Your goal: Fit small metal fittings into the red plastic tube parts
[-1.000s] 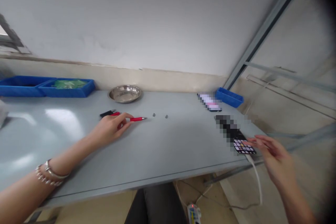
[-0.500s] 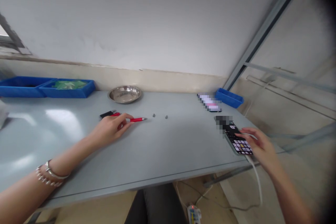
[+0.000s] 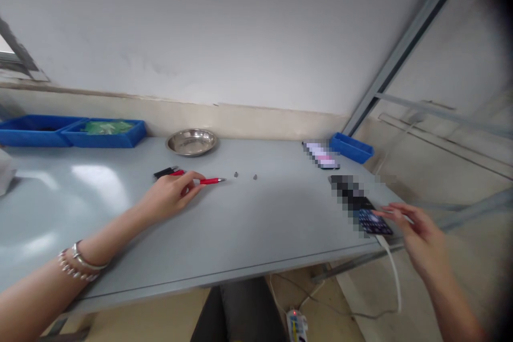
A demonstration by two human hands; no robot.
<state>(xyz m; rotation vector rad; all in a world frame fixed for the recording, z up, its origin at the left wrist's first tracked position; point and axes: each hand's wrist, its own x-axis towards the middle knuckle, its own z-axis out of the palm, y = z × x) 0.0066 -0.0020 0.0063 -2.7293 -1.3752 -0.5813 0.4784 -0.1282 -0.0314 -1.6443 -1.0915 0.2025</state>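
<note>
My left hand [image 3: 175, 192] rests on the table, its thumb and fingers pinching a red pen [image 3: 211, 181] whose silver tip points right. Just behind that hand lie some black and red pen-like pieces [image 3: 164, 172], partly covered by it. Past the pen's tip are two tiny dark parts [image 3: 255, 177]. At the table's right edge my right hand [image 3: 420, 235] is open, fingers stretched over the lower end of a phone [image 3: 374, 222]. Whether a fingertip touches the screen I cannot tell. A white cable [image 3: 395, 272] runs from the phone.
A round metal dish [image 3: 192, 150] stands by the wall. To its left are two blue bins [image 3: 108, 141], one with green plastic bags. A second phone [image 3: 323, 156] and a small blue bin [image 3: 350, 148] sit at the back right. On the floor lies a power strip [image 3: 296, 326].
My right hand has shifted slightly right, toward the phone's lower edge. The phone's screen has turned from bright tiles to a darker display. My left hand still holds the pen.
</note>
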